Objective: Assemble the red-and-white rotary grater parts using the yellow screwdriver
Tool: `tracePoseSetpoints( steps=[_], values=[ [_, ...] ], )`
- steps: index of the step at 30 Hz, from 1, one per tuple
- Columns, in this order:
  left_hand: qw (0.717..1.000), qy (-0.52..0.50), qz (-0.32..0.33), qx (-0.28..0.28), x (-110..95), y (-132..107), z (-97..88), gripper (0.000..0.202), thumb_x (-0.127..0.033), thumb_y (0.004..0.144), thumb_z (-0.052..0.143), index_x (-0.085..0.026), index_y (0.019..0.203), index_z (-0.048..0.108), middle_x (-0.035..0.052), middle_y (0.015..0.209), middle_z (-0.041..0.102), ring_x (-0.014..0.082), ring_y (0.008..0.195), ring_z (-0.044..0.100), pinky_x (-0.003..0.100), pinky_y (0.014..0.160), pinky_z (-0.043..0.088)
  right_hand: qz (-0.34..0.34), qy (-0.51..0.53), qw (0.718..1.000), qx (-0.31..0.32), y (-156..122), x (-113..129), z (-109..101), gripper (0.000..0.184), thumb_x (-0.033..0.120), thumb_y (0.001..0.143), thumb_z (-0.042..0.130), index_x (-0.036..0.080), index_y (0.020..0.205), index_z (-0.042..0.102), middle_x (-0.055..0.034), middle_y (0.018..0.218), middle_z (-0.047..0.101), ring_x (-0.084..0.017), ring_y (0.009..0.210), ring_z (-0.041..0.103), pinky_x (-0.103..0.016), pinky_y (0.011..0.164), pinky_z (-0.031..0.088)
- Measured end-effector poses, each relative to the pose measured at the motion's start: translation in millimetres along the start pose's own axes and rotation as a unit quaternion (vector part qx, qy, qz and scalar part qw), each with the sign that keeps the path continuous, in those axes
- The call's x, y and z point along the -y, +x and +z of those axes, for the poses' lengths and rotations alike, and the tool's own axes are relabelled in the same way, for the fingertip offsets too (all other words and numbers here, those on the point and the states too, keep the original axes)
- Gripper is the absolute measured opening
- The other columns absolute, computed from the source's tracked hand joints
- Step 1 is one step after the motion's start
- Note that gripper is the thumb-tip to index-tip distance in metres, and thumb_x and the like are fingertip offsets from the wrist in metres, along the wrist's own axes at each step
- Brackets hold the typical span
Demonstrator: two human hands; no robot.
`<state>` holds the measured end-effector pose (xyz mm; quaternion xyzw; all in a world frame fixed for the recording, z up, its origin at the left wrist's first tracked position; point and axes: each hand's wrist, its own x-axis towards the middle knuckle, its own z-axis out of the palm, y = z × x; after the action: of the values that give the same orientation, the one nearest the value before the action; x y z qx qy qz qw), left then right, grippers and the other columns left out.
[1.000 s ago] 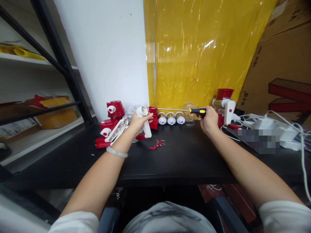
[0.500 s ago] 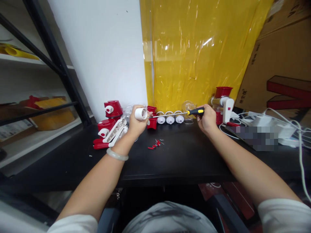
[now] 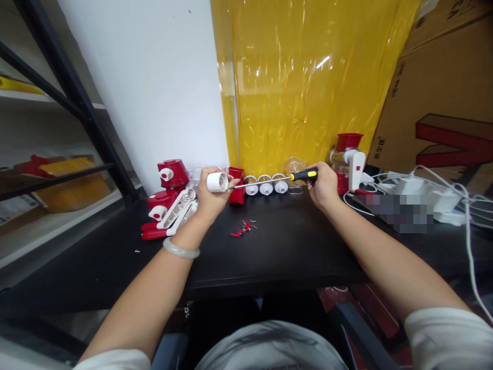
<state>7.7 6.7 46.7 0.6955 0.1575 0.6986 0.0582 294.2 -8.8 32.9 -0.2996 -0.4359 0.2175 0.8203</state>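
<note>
A round-mouthed white plastic cylinder (image 3: 215,182) sits in the curled grasp of the left hand (image 3: 210,199), above the black counter (image 3: 277,257). The right hand (image 3: 323,186) grips a slim, steel-shafted screwdriver (image 3: 304,174) (black-and-yellow handle), its tip at the cylinder's open end.

Black-yellow screwdriver (image 3: 304,174), tip by white cylinder (image 3: 214,182)

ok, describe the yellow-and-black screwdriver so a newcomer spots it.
Find the glossy yellow plastic sheet behind the black table. In front of it, the bare right hand grips the screwdriver. Its thin metal shaft points toward the left hand, unlike the round, white-ended cylinders behind.
</note>
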Motion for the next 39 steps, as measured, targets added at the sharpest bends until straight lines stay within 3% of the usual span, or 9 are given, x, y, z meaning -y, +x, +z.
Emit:
tracePoseSetpoints(
  steps=[23, 32, 39],
  values=[
    [0.996, 0.080, 0.032, 0.009, 11.8, -3.5, -6.4, 0.045, -0.026, 0.066, 0.083, -0.023, 0.098, 0.051, -0.0022, 0.077, 0.065, 0.0146, 0.072, 0.067, 0.028, 0.068, 0.054, -0.020, -0.040, 0.999, 0.002, 1.5, -1.7, -3.7, 0.034, 0.049, 0.085, 0.053, 0.020, 0.069, 0.056, 0.0035, 0.059, 0.052, -0.007, 0.038, 0.041, -0.020, 0.031, 0.027],
    [0.981, 0.192, 0.007, 0.034, 7.7, -4.7, -11.3, 0.048, -0.028, 0.063, 0.083, -0.022, 0.098, 0.051, -0.0017, 0.079, 0.062, 0.0134, 0.066, 0.061, 0.025, 0.059, 0.047, -0.013, -0.040, 0.999, -0.004, 1.6, -2.5, -4.1, 0.033, 0.048, 0.084, 0.052, 0.020, 0.068, 0.055, 0.0047, 0.056, 0.052, -0.006, 0.035, 0.038, -0.021, 0.032, 0.030],
    [0.977, 0.208, -0.012, 0.041, 6.3, -3.5, -11.6, 0.049, -0.028, 0.058, 0.084, -0.024, 0.096, 0.054, -0.0024, 0.074, 0.060, 0.0138, 0.061, 0.057, 0.025, 0.053, 0.041, -0.017, -0.054, 0.998, -0.002, 2.2, -3.5, -6.4, 0.033, 0.049, 0.086, 0.051, 0.021, 0.069, 0.053, 0.0041, 0.057, 0.051, -0.007, 0.037, 0.039, -0.021, 0.032, 0.030]
  ],
)
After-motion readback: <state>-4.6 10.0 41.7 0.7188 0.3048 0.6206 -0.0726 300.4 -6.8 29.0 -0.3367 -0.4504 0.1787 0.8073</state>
